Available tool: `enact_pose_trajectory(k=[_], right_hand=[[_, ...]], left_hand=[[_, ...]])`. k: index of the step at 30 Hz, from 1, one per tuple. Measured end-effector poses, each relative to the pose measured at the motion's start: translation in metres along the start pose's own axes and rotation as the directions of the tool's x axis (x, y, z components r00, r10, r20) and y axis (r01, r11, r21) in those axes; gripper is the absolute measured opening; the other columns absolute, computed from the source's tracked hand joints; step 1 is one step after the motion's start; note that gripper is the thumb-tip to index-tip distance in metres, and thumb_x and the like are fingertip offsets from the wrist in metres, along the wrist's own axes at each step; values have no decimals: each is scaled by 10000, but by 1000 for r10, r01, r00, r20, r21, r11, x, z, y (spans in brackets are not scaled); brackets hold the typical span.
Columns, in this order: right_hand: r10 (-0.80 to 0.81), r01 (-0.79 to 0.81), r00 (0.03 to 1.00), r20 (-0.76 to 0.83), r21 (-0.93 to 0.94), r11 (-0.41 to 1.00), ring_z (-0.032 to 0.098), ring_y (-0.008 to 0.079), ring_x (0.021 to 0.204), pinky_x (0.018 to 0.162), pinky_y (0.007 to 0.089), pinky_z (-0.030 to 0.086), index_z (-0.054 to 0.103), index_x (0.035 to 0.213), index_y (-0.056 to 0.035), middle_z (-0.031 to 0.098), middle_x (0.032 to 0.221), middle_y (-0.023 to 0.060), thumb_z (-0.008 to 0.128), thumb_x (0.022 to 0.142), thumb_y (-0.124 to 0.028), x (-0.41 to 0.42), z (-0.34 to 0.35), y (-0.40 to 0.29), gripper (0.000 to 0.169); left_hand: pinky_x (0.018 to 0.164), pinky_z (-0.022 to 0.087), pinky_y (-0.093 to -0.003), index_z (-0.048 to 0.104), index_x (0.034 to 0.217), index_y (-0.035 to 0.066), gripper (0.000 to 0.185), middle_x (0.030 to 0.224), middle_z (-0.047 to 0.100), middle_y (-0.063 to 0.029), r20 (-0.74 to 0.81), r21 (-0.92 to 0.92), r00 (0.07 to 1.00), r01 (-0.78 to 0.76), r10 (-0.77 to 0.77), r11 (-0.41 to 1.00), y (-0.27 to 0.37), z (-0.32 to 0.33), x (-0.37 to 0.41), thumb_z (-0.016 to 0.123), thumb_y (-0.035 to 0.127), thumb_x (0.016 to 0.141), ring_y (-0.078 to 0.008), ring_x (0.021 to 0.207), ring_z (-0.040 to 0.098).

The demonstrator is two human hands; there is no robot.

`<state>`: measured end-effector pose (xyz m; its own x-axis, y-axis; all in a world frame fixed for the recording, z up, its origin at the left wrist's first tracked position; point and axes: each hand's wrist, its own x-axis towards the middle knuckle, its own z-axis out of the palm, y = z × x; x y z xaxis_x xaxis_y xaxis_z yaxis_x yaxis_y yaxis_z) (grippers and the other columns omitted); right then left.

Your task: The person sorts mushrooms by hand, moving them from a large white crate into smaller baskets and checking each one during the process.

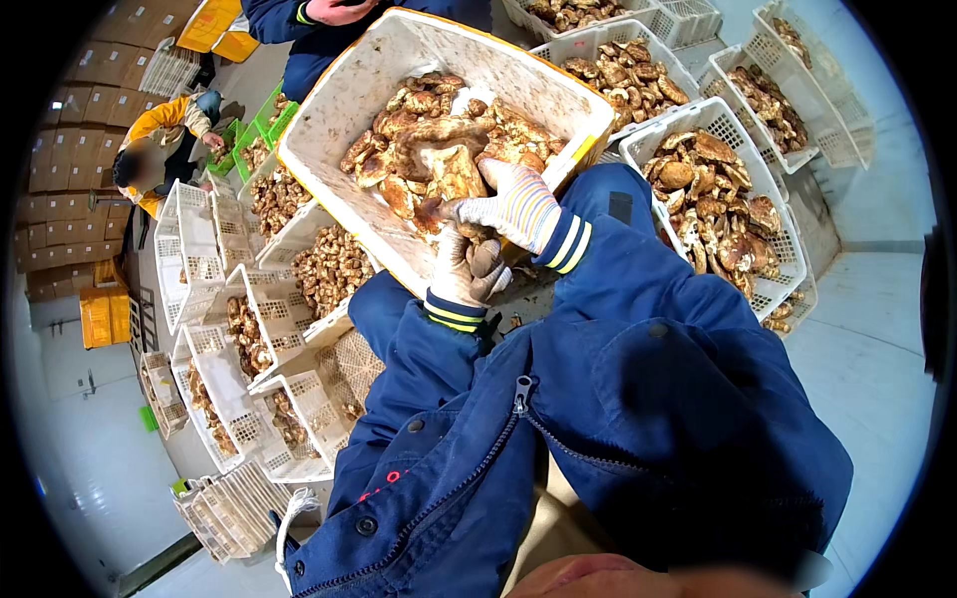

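A large white foam box [336,82] with yellow tape along its rim stands before me, tilted, holding many brown mushrooms [404,105]. Both my hands wear pale knitted gloves and meet at the box's near side. My right hand [516,203], in a striped glove, reaches in from the right, its thumb and fingers around a large pale-brown mushroom [452,172]. Just below, my left hand [469,270] has its fingers curled around a smaller brown mushroom [475,233]. The gloves partly hide both pieces.
White plastic crates with mushrooms stand at right [710,194] and left [329,273]. Green crates [250,146] stand farther left, near a person in a yellow jacket [168,116]. Another person's hand [340,10] shows beyond the box. Cardboard boxes [82,149] are stacked along the wall.
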<state>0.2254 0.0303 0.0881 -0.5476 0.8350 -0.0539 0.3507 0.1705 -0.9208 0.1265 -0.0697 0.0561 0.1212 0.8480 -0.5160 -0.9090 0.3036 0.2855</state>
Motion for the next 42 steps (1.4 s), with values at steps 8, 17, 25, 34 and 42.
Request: enact_pose_trajectory(k=[8,17,25,34,42], right_hand=[[54,-111,990,130,488,865,593,130,825,742,261,474,577,1082,13,642,917,72,729,748,-263,20,8,40,459],[9,-34,998,-62,-427,903,595,336,887,797,399,453,599,924,4,632,885,178,665,682,-404,6,-19,-5,480],[-193,185,980,-52,-130,974,555,343,1001,878,393,435,509,1121,-24,578,1036,205,706,688,-359,-6,5,22,581],[-67,18,998,19,855,518,626,173,680,599,268,497,606,943,7,642,756,93,728,736,-187,1,-79,63,309],[584,-83,685,-435,751,656,609,168,564,462,261,513,601,1009,24,637,819,139,680,784,-307,8,-313,251,408]], left_hand=[[270,194,-227,556,1012,138,216,574,467,22,-38,298,972,-212,233,931,18,-12,8,525,330,917,-85,287,193],[655,463,-225,536,1082,-11,324,888,599,-77,32,537,819,-497,573,682,35,4,14,585,238,881,-129,754,568],[726,493,-273,561,1050,-27,245,982,615,-94,151,474,766,-611,625,634,41,1,51,537,165,900,-162,845,595],[888,414,-286,433,1269,-26,559,1202,512,-113,334,847,879,-438,340,300,31,91,83,665,217,823,-174,1050,495],[912,420,-293,496,1218,-30,403,1173,552,-137,232,898,880,-357,414,256,56,26,95,540,221,905,-188,1042,534]])
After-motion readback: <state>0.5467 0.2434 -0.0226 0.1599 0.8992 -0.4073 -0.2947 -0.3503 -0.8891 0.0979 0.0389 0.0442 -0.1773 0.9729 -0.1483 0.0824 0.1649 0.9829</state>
